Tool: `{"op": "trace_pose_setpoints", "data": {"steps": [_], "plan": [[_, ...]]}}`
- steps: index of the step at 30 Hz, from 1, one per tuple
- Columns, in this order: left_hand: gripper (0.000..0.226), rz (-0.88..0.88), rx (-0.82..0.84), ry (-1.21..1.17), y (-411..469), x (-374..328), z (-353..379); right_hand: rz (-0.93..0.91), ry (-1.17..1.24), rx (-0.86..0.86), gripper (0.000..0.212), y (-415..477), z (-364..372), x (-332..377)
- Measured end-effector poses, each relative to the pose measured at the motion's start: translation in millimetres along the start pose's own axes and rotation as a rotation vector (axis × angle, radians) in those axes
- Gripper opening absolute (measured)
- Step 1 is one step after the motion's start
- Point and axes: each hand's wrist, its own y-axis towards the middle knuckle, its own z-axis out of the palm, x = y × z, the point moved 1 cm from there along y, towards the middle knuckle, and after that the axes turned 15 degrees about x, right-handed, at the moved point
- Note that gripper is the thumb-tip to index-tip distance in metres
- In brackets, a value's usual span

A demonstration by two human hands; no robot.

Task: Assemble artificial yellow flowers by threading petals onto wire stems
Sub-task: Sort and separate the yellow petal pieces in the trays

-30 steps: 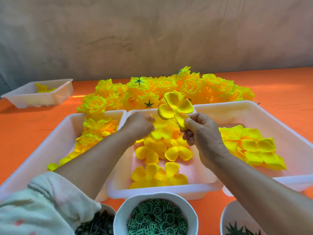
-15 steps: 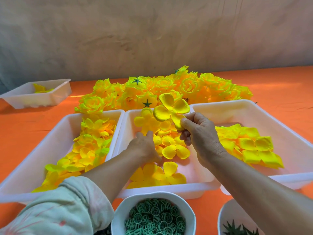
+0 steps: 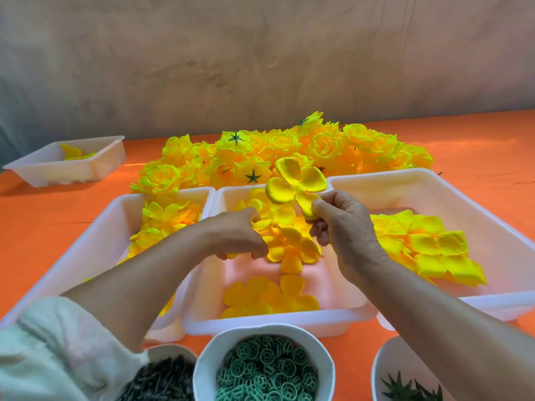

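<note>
Right hand (image 3: 344,227): thumb and fingers pinch one lower lobe of a four-lobed yellow petal piece (image 3: 295,183), held up over the far end of the middle tray (image 3: 272,321).
Left hand (image 3: 234,235): palm down in the middle tray, fingers curled into the loose petals (image 3: 289,247); whether it grips one, I cannot tell.
Middle tray: white, with petals heaped toward the far end and a few lying flat at the near end.
Left tray (image 3: 95,227): white, touching the middle tray, holding smaller yellow petals.
Right tray (image 3: 474,204): white, holding broad flat yellow petals.
Finished flowers (image 3: 289,151): a yellow heap on the orange tabletop (image 3: 477,146), just beyond the trays.
Near bowls: green rings (image 3: 269,369) in the middle one, dark sticks (image 3: 165,377) to the left, green star-shaped leaves (image 3: 411,386) to the right.
Small tray (image 3: 86,169): far left, well apart from the others.
</note>
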Motion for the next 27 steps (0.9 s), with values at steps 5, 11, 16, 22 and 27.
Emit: {"op": "trace_pose_setpoints", "data": {"steps": [5,11,16,22,27], "plan": [[0.093,-0.009,0.141,0.411,-35,-3,15,-0.003,0.037,-0.004,0.016,-2,-1,1],[0.080,0.073,0.305,0.262,-36,-12,0,-0.014,0.045,-0.007,0.016,-2,-2,0],[0.061,0.221,0.136,0.140,-2,-28,21,-0.019,0.053,-0.018,0.016,-2,-2,1],[0.083,0.150,0.269,0.338,12,-29,53,-0.023,0.019,-0.017,0.014,-1,-1,-1],[0.060,0.271,0.242,0.182,-10,-17,44,-0.010,-0.013,-0.001,0.010,-1,-1,-1]]}}
